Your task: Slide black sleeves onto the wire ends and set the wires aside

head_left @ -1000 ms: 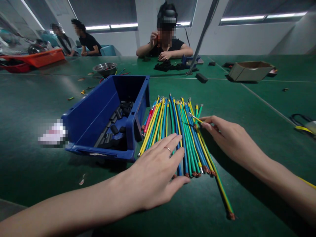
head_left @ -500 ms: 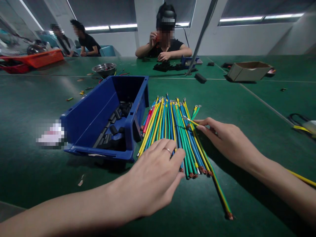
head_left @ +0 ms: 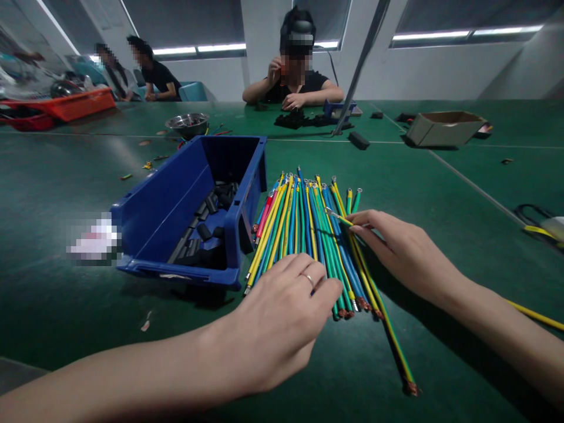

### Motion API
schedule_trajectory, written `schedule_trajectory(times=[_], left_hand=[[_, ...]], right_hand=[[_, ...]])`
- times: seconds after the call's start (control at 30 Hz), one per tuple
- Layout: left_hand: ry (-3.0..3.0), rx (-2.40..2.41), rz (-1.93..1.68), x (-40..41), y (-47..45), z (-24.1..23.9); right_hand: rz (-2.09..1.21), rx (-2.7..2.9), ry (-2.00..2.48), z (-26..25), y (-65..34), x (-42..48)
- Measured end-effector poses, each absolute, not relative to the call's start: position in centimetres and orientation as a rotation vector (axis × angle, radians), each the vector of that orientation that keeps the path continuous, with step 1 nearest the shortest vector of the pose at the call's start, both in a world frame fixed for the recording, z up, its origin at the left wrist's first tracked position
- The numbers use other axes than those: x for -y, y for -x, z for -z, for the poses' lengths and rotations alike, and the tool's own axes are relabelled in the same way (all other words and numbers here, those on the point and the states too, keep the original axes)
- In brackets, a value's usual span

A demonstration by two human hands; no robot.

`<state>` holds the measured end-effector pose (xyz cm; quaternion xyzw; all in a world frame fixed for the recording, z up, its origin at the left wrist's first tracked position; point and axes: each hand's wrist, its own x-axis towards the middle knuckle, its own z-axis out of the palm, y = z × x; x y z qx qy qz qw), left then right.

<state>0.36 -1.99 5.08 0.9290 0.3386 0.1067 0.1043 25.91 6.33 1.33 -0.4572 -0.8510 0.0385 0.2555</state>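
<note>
A flat row of coloured wires (head_left: 304, 229), yellow, green, blue and one red, lies on the green table (head_left: 440, 194) with bare copper ends toward me. My left hand (head_left: 282, 317) rests on the near ends of the wires, fingers curled over them. My right hand (head_left: 405, 252) lies along the right side of the row and pinches a thin yellow wire (head_left: 341, 218) between thumb and forefinger, its metal tip pointing left. A blue plastic bin (head_left: 176, 205) with black sleeve pieces inside stands just left of the wires.
A person sits across the table behind black parts (head_left: 293, 119). Two more people sit at the far left by an orange tray (head_left: 66, 103). A steel bowl (head_left: 187, 123), a cardboard box (head_left: 445, 126) and a slanted metal pole (head_left: 359, 64) stand farther back.
My left hand has drawn back toward me and its fingers have curled over the wire ends. The wire row has been evened at the near end. My right hand has kept its pinch and barely moved.
</note>
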Motion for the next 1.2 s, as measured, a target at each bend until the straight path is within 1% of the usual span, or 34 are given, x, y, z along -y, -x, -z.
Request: schedule_trajectory(times=[0.17,0.37,0.57,0.77,1.03,1.2], left_hand=[[-2.733,-0.889,-0.381,1.7,-0.7,-4.3],[-2.711,-0.831,-0.278,1.5,-0.7,-3.6],[-2.717,-0.885,-0.384,2.4,-1.3,-2.8],[-2.727,-0.779,-0.437,3.3,-2.4,-2.9],[-2.727,-0.929,-0.526,3.6,-3.3,-2.0],[-2.755,-0.977,-0.556,3.3,-3.2,-2.2]], right_hand=[[-0.064,2.273,1.289,-1.7,-26.0,-6.3],[0.0,2.23,1.348,-1.7,-26.3,-6.3],[0.048,2.246,1.345,-1.1,-26.3,-6.6],[0.019,2.29,1.274,-0.8,-25.8,-6.6],[-0.019,2.337,1.2,-1.0,-24.3,-5.8],[0.02,2.311,1.231,-1.3,-24.6,-5.8]])
